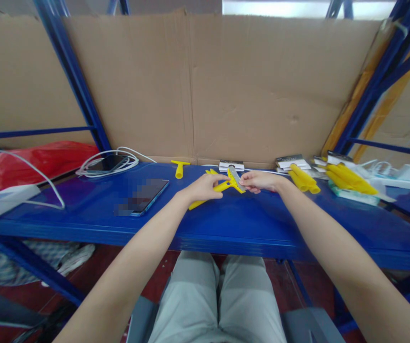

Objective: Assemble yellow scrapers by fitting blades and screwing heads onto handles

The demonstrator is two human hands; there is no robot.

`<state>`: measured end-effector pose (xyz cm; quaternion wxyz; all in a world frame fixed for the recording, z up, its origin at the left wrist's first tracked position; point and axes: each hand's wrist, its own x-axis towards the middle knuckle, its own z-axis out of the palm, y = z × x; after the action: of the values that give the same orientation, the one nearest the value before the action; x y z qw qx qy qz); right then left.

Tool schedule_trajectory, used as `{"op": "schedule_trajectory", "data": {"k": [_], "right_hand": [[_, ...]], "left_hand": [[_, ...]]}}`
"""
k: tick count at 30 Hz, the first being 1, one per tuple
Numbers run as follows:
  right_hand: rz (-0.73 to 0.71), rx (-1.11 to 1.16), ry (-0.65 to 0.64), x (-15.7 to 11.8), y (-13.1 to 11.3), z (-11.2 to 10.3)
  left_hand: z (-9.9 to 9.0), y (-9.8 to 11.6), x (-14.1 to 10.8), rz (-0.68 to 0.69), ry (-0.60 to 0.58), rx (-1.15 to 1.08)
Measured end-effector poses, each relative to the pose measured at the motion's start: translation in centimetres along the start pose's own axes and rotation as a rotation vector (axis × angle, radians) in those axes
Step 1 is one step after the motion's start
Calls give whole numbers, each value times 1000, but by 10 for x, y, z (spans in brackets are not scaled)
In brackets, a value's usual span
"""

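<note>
My left hand [205, 187] is closed around the handle of a yellow scraper [222, 186], just above the blue tabletop. Across the scraper's head lies a flat grey metal strip [234, 176] that looks like a blade. The fingertips of my right hand [256, 181] pinch at this strip's side, touching the scraper head; exactly what they grip is partly hidden. Beneath my left hand another yellow piece [198, 205] rests on the table, mostly covered. Farther back stands a yellow T-shaped scraper part [179, 169].
Small black-and-white packets [231, 166] lie along the cardboard wall [248, 85]. To the right are yellow handles [303, 179], more yellow pieces [350, 178] and a white power strip [396, 182]. A phone [149, 197], coiled white cable [129, 159] and red bag [40, 162] occupy the left.
</note>
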<state>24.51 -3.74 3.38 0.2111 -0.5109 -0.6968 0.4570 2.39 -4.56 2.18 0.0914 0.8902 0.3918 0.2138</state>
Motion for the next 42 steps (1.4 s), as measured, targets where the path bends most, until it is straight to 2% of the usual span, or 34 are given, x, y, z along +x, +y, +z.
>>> {"op": "schedule_trajectory", "data": {"k": [7, 14, 19, 27, 33, 39, 42], "right_hand": [[-34, 12, -20, 1, 5, -5], [-43, 50, -26, -1, 3, -5], [-71, 56, -9, 0, 5, -8], [-101, 196, -3, 6, 12, -10], [-131, 213, 8, 7, 11, -7], [-178, 210, 17, 9, 8, 1], [-219, 180, 38, 10, 3, 9]], "left_hand": [[-1, 0, 0, -9, 11, -16], [-2, 2, -2, -83, -55, -165], [-3, 4, -3, -93, -66, -191], [-4, 8, -4, -131, -81, -226], [-2, 3, -2, -119, -87, -160], [2, -7, 2, 6, 67, 133], [4, -10, 3, 38, 59, 197]]}}
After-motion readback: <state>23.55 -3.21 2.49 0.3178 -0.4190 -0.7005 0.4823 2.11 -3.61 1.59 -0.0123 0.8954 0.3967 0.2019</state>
